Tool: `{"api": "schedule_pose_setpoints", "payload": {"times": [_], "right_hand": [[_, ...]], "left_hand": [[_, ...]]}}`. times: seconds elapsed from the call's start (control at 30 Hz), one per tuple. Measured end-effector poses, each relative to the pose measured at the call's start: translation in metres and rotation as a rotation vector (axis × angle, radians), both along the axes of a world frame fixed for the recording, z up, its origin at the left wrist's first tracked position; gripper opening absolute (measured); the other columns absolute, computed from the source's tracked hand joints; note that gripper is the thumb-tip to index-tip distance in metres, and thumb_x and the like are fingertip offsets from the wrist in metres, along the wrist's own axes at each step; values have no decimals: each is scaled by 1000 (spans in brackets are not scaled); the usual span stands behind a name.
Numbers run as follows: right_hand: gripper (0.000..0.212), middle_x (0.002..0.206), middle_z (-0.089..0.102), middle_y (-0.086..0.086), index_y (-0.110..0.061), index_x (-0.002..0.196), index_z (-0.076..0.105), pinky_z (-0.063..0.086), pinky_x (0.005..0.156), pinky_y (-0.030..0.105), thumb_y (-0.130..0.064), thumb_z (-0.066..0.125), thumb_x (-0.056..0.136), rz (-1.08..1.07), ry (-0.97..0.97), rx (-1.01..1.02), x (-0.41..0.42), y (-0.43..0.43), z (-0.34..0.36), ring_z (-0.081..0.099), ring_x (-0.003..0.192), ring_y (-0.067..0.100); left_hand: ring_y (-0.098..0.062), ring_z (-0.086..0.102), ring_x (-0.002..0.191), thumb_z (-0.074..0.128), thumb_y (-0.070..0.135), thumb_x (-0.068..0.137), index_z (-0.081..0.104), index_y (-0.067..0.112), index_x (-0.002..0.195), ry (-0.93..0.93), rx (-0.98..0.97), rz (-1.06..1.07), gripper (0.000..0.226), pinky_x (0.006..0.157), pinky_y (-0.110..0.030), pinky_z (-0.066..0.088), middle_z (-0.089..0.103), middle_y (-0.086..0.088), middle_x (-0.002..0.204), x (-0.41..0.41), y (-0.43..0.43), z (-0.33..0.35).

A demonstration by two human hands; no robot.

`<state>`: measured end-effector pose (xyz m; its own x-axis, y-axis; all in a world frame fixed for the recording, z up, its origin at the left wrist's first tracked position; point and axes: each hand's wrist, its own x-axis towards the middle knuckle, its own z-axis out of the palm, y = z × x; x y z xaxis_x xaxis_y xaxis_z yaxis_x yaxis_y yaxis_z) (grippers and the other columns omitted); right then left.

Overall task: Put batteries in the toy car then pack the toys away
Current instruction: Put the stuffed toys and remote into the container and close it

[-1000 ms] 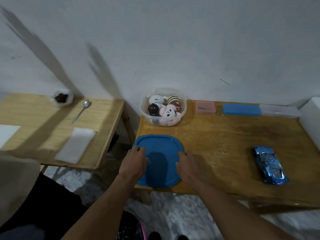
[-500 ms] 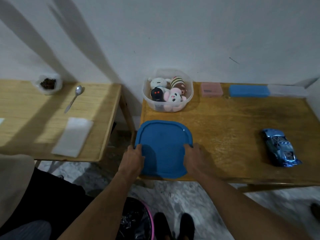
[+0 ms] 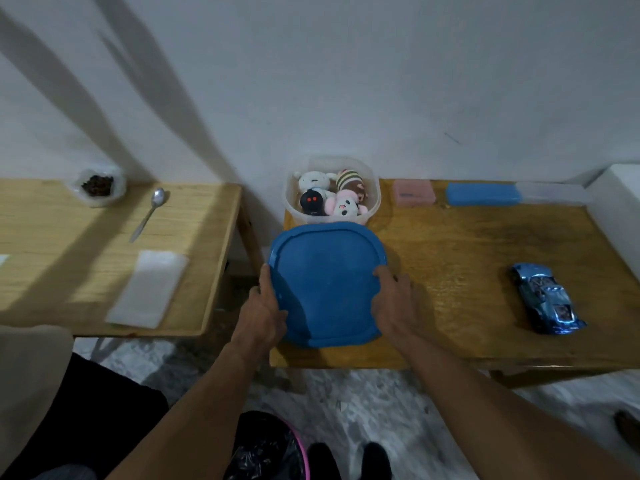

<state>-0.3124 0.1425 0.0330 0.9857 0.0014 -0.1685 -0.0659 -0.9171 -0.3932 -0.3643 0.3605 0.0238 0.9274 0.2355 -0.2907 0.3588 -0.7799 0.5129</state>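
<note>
The blue lid [image 3: 325,282] is closer to the clear tub [image 3: 374,197] than before, its far edge at the tub's front; my left hand [image 3: 263,306] and right hand [image 3: 394,303] grip its sides; the shiny blue toy car [image 3: 547,299] sits well apart on the tabletop [image 3: 467,251].

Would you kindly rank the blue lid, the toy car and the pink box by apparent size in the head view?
Blue lid, clearly largest.
Toy car.
Pink box, smallest, though it sits farther back.
</note>
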Motion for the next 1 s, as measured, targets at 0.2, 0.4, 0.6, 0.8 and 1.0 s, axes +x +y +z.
{"api": "schedule_pose_setpoints", "payload": {"times": [0.2, 0.4, 0.6, 0.8, 1.0], "right_hand": [[64, 123, 48, 15, -21, 137, 32, 46, 83, 40, 3, 55, 83, -66, -168, 137, 31, 9, 46, 46, 110, 31], [50, 109, 56, 6, -18, 130, 47, 39, 67, 29, -1, 53, 84, -61, -258, 236, 73, 7, 72, 49, 91, 20], [13, 81, 61, 0, -17, 94, 60, 36, 47, 22, -7, 56, 87, -45, -264, 303, 119, -3, 73, 55, 71, 19], [21, 89, 65, -2, -15, 111, 63, 42, 53, 21, -16, 60, 90, -11, -164, 329, 177, -13, 58, 57, 74, 16], [14, 74, 57, -3, -10, 104, 62, 40, 49, 22, -12, 58, 91, -32, -68, 332, 220, -16, 47, 54, 66, 14]], "left_hand": [[-32, 52, 119, 63, 16, 91, -3, 22, 156, -170, 17, -9, 92, 97, -41, 48, 39, -15, 140, 26, 9, 47], [-29, 49, 122, 61, 12, 91, 14, 23, 155, -239, -17, 47, 80, 100, -41, 47, 42, -11, 141, 68, 16, 77], [-31, 52, 115, 61, 7, 86, 35, 16, 145, -277, -67, 56, 66, 91, -48, 54, 54, -11, 125, 110, 16, 81], [-29, 58, 103, 61, 6, 88, 47, 6, 138, -249, -20, 121, 53, 79, -35, 52, 57, -12, 115, 165, 4, 77], [-24, 63, 95, 61, 7, 88, 57, 7, 128, -193, -17, 151, 40, 79, -35, 57, 66, -7, 106, 205, -2, 67]]}}
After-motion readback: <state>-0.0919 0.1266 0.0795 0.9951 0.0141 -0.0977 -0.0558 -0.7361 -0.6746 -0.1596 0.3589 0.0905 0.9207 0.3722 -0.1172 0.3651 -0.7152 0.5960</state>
